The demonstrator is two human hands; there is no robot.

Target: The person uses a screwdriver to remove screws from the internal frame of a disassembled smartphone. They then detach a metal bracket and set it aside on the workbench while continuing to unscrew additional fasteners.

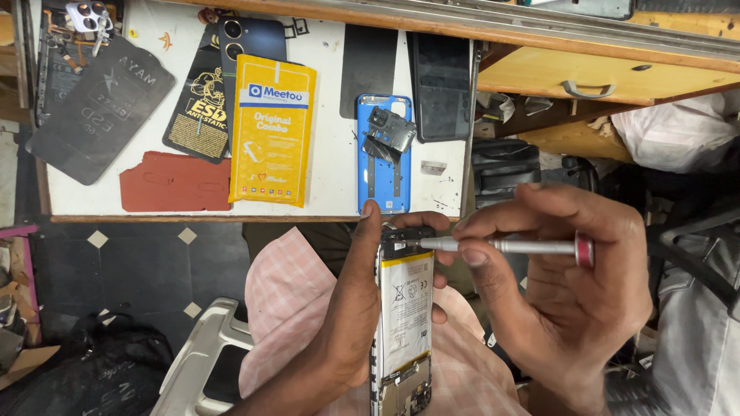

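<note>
- The opened phone (pixel 405 308) is clasped by the left hand (pixel 354 308), fingers wrapped around its edges, with the back cover off and the white battery (pixel 406 308) exposed.
- A slim silver screwdriver (pixel 501 246) with a red cap is pinched by the right hand (pixel 563 270), thumb and fingers closed around its shaft.
- The phone is held over the lap, on pink checked cloth (pixel 285 300); its long axis runs away from the body, top end toward the counter (pixel 331 173).
- The screwdriver lies nearly level and crosswise to the phone, its tip brought in from the right onto the dark upper end of the phone, just above the battery. The right hand is the nearer one to that spot; the left thumb rests just beside it.
- Beyond the hands, on the white counter, a blue phone frame (pixel 384 166) with loose grey parts on it is seen, then a yellow packet (pixel 271 139), a dark phone (pixel 250 54) and dark flat sheets.
- A wooden drawer (pixel 601 77) with a metal handle is seen to the right, and a dark tiled floor (pixel 146 262) to the left.
</note>
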